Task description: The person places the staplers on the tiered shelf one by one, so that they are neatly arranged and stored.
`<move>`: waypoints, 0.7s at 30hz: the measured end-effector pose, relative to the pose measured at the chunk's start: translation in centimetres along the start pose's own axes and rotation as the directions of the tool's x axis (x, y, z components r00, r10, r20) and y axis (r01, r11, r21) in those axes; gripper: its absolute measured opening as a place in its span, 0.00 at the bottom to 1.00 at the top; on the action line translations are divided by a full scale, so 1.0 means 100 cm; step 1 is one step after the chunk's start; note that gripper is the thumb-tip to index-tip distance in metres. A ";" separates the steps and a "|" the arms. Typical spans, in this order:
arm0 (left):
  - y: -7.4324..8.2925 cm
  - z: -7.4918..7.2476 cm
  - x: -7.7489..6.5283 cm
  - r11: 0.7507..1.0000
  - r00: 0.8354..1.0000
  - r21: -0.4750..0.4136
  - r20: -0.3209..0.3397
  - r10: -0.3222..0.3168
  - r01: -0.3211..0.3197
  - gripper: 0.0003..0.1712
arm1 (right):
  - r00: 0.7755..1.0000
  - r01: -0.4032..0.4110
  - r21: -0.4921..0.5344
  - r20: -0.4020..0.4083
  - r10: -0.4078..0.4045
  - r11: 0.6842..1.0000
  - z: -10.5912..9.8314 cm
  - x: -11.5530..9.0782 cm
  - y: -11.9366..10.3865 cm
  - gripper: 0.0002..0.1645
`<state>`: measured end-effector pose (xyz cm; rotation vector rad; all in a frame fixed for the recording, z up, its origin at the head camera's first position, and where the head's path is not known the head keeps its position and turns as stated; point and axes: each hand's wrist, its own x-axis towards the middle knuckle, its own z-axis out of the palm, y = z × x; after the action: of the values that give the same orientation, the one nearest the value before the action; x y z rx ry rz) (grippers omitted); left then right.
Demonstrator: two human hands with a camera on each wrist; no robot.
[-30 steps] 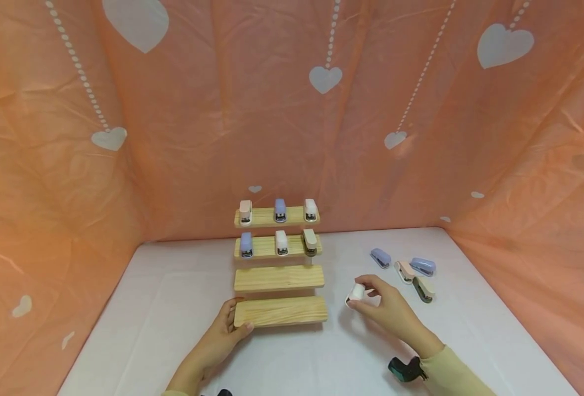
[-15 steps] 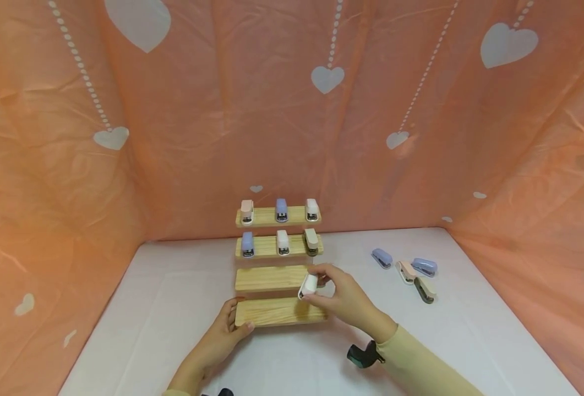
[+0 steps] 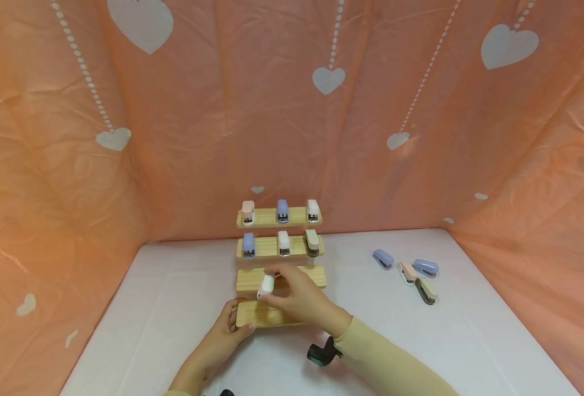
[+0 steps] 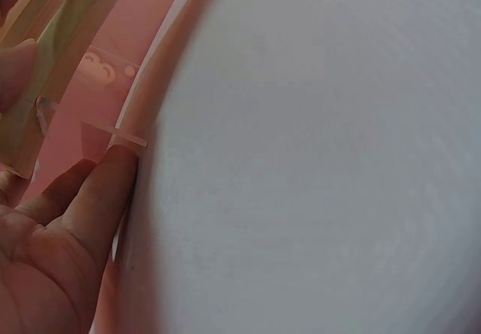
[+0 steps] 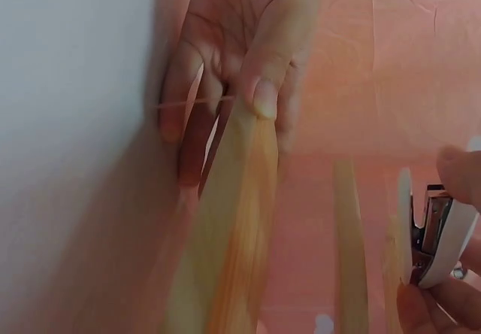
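My right hand (image 3: pixel 301 300) pinches a white mini stapler (image 3: pixel 266 285) between thumb and fingers, over the left part of the third step of a wooden tiered display rack (image 3: pixel 247 314). The right wrist view shows the stapler (image 5: pixel 451 240) from the side, its metal inner part visible. At the left end of the lowest plank, my left hand (image 3: pixel 217 340) grips the rack, thumb on the front edge and fingers behind and below. The top step bears a pink stapler (image 3: pixel 248 212), a purple one and a white one. On the second sit purple, white and beige-green staplers.
On the white table (image 3: pixel 173 297) to the right lie two purple staplers, a pink stapler (image 3: pixel 407 272) and a beige-green stapler (image 3: pixel 426 291), close together. An orange curtain (image 3: pixel 272 121) with white hearts hangs behind. Clear supports (image 4: pixel 113 135) show under the rack.
My right hand has carried the white stapler leftward from the table area right of the rack to above its left part. The left hand stays at the lowest plank's end.
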<state>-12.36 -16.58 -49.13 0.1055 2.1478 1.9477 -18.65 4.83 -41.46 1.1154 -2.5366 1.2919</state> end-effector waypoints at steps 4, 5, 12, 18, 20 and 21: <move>0.001 0.000 -0.001 1.000 1.000 -0.002 0.001 -0.014 0.014 0.41 | 1.000 -0.009 0.005 0.016 0.009 1.000 0.008 0.010 -0.002 0.29; 0.001 0.000 -0.001 1.000 1.000 -0.003 0.001 -0.015 0.015 0.41 | 1.000 -0.010 0.004 0.015 0.009 1.000 0.010 0.012 -0.002 0.29; 0.001 0.001 -0.002 0.999 0.999 0.014 -0.023 -0.033 0.033 0.40 | 0.998 -0.047 0.019 0.033 0.046 0.999 0.018 0.021 0.000 0.28; 0.001 0.001 -0.001 0.999 0.999 0.019 -0.026 -0.031 0.032 0.40 | 0.995 -0.086 0.021 0.049 0.085 0.996 0.021 0.022 0.003 0.30; 0.001 0.001 -0.001 0.999 0.999 0.021 -0.028 -0.033 0.034 0.40 | 0.994 -0.096 0.015 0.052 0.095 0.995 0.021 0.022 0.003 0.31; 0.001 0.001 -0.001 0.999 0.999 0.021 -0.030 -0.037 0.038 0.40 | 0.994 -0.099 0.014 0.053 0.098 0.995 0.021 0.022 0.003 0.31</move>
<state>-12.25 -16.51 -48.99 0.0406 2.1736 1.9174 -19.98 2.15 -42.19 1.0528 -2.6554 1.3256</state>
